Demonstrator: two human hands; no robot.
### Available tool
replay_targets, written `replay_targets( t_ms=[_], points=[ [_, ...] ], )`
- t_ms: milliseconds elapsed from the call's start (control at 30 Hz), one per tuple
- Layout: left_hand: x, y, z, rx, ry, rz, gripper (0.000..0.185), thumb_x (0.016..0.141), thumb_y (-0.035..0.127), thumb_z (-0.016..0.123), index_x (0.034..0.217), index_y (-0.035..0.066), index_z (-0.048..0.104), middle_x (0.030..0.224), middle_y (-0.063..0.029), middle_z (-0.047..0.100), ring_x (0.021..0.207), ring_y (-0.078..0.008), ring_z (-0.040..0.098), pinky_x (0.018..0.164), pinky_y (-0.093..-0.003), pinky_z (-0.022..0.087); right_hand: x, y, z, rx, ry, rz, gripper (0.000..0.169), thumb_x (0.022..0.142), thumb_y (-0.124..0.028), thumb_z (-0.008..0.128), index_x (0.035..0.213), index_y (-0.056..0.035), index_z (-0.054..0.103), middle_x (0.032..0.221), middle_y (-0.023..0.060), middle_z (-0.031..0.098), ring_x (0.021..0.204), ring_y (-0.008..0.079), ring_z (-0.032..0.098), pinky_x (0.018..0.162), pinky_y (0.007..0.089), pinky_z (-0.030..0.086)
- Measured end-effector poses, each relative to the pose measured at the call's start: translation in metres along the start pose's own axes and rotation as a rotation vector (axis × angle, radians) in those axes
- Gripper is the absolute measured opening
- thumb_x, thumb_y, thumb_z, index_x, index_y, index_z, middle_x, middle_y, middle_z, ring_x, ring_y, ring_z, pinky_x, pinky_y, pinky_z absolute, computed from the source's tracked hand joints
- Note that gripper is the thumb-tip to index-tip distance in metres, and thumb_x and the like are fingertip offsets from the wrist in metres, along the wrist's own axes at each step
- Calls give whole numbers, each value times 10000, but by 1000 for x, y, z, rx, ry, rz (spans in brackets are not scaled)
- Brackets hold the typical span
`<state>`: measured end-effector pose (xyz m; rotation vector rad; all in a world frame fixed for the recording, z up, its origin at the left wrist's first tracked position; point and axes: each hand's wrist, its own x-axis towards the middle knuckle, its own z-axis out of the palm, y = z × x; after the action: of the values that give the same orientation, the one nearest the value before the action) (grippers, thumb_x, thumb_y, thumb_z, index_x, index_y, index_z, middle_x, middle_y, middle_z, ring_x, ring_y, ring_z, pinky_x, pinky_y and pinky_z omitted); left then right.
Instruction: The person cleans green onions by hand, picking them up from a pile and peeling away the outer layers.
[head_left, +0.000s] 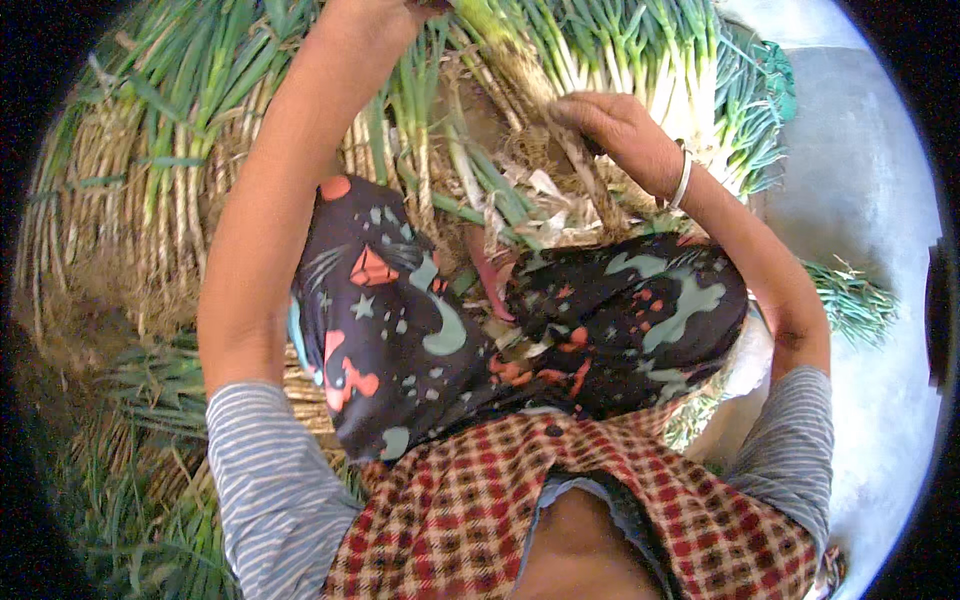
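Observation:
A long green onion (521, 66), with a green upper part and dirty brown outer skin lower down, slants across the space above my knees. My right hand (619, 131), with a white bangle at the wrist, has its fingers closed around the lower stalk. The root end hangs below, near my right knee. My left hand (429, 6) is at the top edge beside the onion's green part. Most of that hand is cut off, so its grip is hidden. Peeled skins and loose leaves (544, 199) lie on the ground between my knees.
Tied bundles of unpeeled green onions (97, 180) with soil-covered roots lie at the left. Clean white-stemmed onions (679, 90) are piled at the upper right. More green leaves (851, 300) lie on the pale floor (847, 150) at the right. Further bundles (150, 480) lie at lower left.

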<state>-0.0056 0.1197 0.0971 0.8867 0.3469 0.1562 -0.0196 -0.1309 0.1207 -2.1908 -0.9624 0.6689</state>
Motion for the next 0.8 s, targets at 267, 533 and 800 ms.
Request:
replay_targets(
  t_ms=[267,533,800],
  points=[
    [-30,27,-40,-66,70,99,191,881,126,549,1045,32,578,931,-93,625,860,-248,596,723,-418,514,4,-34,65,164,29,-51,384,907,-328,473,937,25,621,676,141,556,680,194,517,674,331,433],
    [-43,36,-9,-50,-36,177,190,910,156,521,1010,18,606,852,-88,644,752,-248,614,680,-406,522,-16,-5,104,-266,123,-513,281,891,-143,425,1046,12,599,842,155,598,751,270,579,682,339,455],
    [-56,-9,6,-94,-48,-128,216,920,198,482,893,24,607,741,-102,621,637,-247,595,582,-386,501,-21,-29,118,374,506,40,435,758,-319,677,984,51,634,866,166,663,819,202,626,766,315,480]
  ],
)
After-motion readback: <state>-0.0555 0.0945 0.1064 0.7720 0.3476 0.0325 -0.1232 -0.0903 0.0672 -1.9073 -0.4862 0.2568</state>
